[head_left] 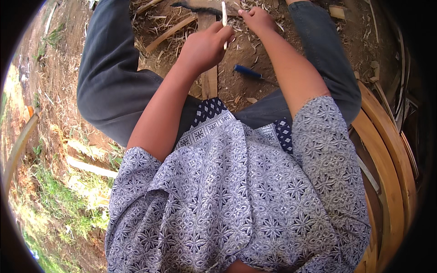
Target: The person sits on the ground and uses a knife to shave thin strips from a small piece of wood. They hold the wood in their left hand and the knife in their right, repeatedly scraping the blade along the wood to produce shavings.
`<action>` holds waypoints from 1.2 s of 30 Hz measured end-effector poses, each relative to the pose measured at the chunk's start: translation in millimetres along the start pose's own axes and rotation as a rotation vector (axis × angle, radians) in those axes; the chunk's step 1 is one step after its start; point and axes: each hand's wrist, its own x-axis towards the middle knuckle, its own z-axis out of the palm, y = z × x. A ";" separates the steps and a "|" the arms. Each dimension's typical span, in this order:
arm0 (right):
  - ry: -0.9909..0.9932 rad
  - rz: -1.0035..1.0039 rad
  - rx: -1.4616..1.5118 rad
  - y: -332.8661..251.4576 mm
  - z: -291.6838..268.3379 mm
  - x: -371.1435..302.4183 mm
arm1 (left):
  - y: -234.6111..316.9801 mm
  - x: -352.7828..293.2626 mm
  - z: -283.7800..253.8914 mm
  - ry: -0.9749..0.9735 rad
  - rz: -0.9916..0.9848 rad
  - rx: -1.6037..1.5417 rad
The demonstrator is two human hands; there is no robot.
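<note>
My left hand (205, 48) is closed around a thin, pale wooden stick (224, 16), held nearly upright with its ends showing above and below the fist. To the right, my right hand (258, 20) is closed, its thumb and finger at the right end of a dark, flat blade-like thing (200, 8). This thing reaches left behind the stick; its exact kind is unclear. Beneath my left hand, a narrow wooden board (209, 81) runs between my legs. A blue-handled tool (247, 71) with a thin metal shaft lies on the ground below my right forearm.
Wood shavings (159, 25) and a wooden strip (170, 33) litter the brown soil between my legs. A small wood block (337, 12) lies beyond my right knee. Long curved-looking planks (378, 150) lie along my right side. Grass (59, 195) grows on the left.
</note>
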 end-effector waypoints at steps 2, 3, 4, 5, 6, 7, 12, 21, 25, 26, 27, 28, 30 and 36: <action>-0.078 0.008 0.078 8.9 2.1 -8.7 | -1.0 -3.7 3.8 0.028 -0.003 -0.030; -0.103 0.003 0.118 7.8 -6.0 -8.5 | -1.5 -1.7 2.9 0.029 -0.007 -0.026; -0.139 0.029 0.205 7.5 -14.2 -15.1 | 0.4 -2.7 1.7 0.022 -0.011 -0.026; -0.182 0.016 0.248 5.6 -21.3 -20.9 | 1.7 -3.0 0.8 0.014 -0.013 -0.027; -0.224 0.001 0.289 -0.9 -31.5 -27.6 | 2.1 -2.9 -0.5 0.006 -0.020 -0.011; -0.267 -0.011 0.331 -4.5 -39.0 -34.6 | 3.5 -2.6 -2.2 -0.006 -0.025 0.005; -0.268 -0.168 0.132 -23.1 -62.6 -60.8 | 3.8 -2.6 0.5 -0.010 -0.017 0.042; -0.220 -0.066 0.040 -40.1 -53.7 -48.8 | 1.4 -4.9 6.4 -0.016 0.003 0.038; -0.162 -0.069 0.051 -32.4 -39.4 -31.9 | 0.5 -5.0 6.5 -0.013 -0.009 0.011; -0.133 -0.096 0.057 -26.8 -35.0 -28.6 | 0.4 -4.9 6.2 0.000 -0.012 -0.003; -0.146 -0.098 0.070 -26.5 -33.6 -27.0 | 0.4 -5.2 6.8 -0.001 -0.016 0.003; -0.160 -0.100 0.084 -25.9 -32.2 -25.7 | 0.4 -5.6 7.2 -0.003 -0.019 0.008; -0.158 -0.103 0.098 -24.7 -28.8 -23.2 | 1.0 -5.8 7.6 -0.009 -0.024 0.013; -0.131 -0.072 0.093 -25.7 -21.7 -19.2 | 1.6 -5.4 6.4 -0.020 -0.038 -0.003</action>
